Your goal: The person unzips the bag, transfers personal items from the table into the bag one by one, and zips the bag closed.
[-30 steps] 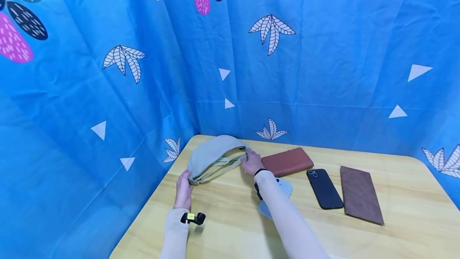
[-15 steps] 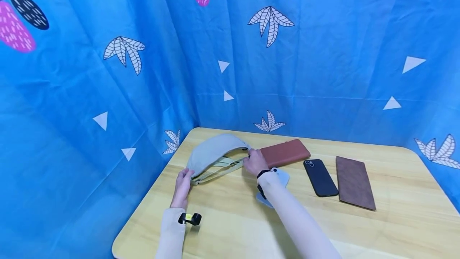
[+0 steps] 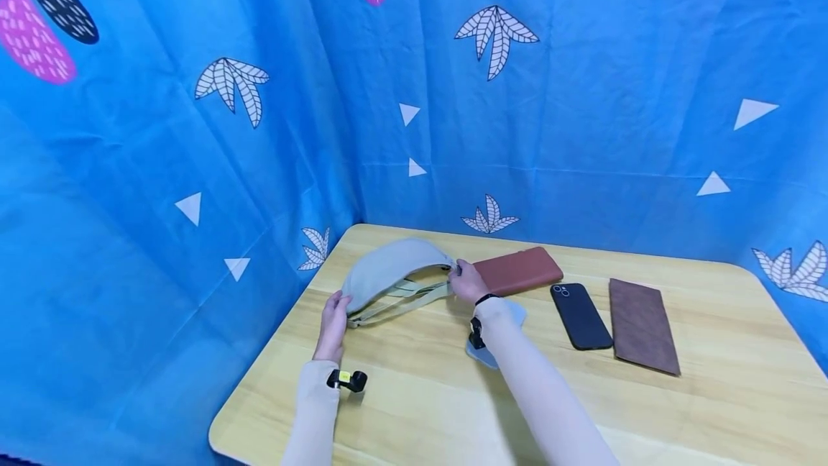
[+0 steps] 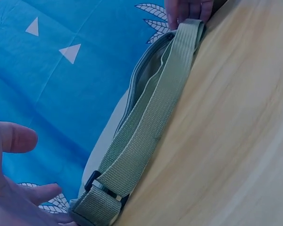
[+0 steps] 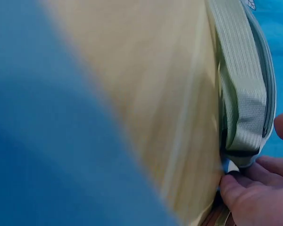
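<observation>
A pale grey-green waist bag (image 3: pixel 391 263) lies near the table's far left corner, its curved body arched away from me. Its webbing strap (image 4: pixel 155 127) runs along the near side, with a dark buckle (image 4: pixel 92 181) by the left end. My left hand (image 3: pixel 332 322) touches that end with its fingers, the thumb standing apart in the left wrist view. At the opposite end, my right hand (image 3: pixel 468 283) has its fingertips against the bag beside the strap, its thumb also apart in the right wrist view.
A reddish-brown wallet (image 3: pixel 520 270) lies just right of my right hand. A light blue phone (image 3: pixel 480 357) is partly hidden under my right forearm. Further right lie a black phone (image 3: pixel 582 316) and a flat brown leather piece (image 3: pixel 643 326). Blue curtains (image 3: pixel 582 128) hang behind the table.
The bag's right end and my right hand have shifted slightly right toward the wallet. My left hand stays at the left end. The head view has tilted a little downward.
</observation>
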`<state>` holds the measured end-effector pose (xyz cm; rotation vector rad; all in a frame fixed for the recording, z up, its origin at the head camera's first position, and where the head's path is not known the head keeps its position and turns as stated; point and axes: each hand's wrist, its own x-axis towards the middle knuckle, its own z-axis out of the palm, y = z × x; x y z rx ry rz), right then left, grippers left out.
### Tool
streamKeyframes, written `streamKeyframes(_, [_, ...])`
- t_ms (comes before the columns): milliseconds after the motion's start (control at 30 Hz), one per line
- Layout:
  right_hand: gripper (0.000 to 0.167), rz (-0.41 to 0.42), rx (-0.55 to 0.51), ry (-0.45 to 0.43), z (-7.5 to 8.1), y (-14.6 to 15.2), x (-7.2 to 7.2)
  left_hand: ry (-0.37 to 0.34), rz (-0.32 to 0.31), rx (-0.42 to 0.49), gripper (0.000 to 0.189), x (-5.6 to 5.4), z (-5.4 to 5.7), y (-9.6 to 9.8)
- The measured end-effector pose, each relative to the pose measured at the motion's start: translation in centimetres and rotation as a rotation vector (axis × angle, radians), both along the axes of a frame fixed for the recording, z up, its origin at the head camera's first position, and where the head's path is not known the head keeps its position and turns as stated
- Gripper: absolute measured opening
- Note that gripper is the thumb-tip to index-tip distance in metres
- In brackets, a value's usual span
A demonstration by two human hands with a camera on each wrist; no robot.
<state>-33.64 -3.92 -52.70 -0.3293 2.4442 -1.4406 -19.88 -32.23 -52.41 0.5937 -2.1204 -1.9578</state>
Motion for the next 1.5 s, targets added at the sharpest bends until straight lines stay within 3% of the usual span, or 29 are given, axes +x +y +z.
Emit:
streamKeyframes(100, [0.055,0.001,0.023,0.042,0.1,-0.1,0.3,0.001,0.002,-0.007,0.066,0.2,0.2,-0.4])
streamKeyframes(367, [0.022,-0.06,0.071,0.188,0.5,-0.5,1.1,-0.021,-0.024,-0.048,0.068,0.8,0.1,-1.1])
streamKeyframes(633, [0.006,-0.077,0.154,0.264,0.8,0.0,2.7,-0.044,-0.019,-0.183,0.065,2.0,-0.2,-1.6])
streamKeyframes(867, [0.048,-0.041,0.232,0.256,0.7,1.3,3.5,-0.075,-0.036,-0.289,0.063,1.6,-0.6,-0.9])
streamKeyframes(967, [0.057,-0.041,0.256,0.251,0.9,1.9,3.7,-0.072,-0.03,-0.347,0.062,1.2,-0.6,0.0])
streamKeyframes(1067, [0.058,-0.015,0.265,0.242,1.4,2.3,3.7,-0.023,0.033,-0.456,0.06,1.1,-0.3,1.2])
streamKeyframes(1200, [0.057,0.049,0.296,0.236,2.2,2.4,3.6,0.132,0.119,-0.617,0.052,0.8,0.4,3.6])
streamKeyframes(1267, [0.056,0.072,0.325,0.232,2.5,2.4,3.5,0.217,0.091,-0.685,0.043,0.4,0.8,5.1])
streamKeyframes(1367, [0.053,0.086,0.362,0.219,2.7,2.5,3.4,0.29,-0.037,-0.793,0.03,-0.7,1.4,7.4])
streamKeyframes(1500, [0.041,0.107,0.397,0.22,2.8,2.6,3.3,0.274,-0.224,-0.957,0.019,-2.4,1.6,10.0])
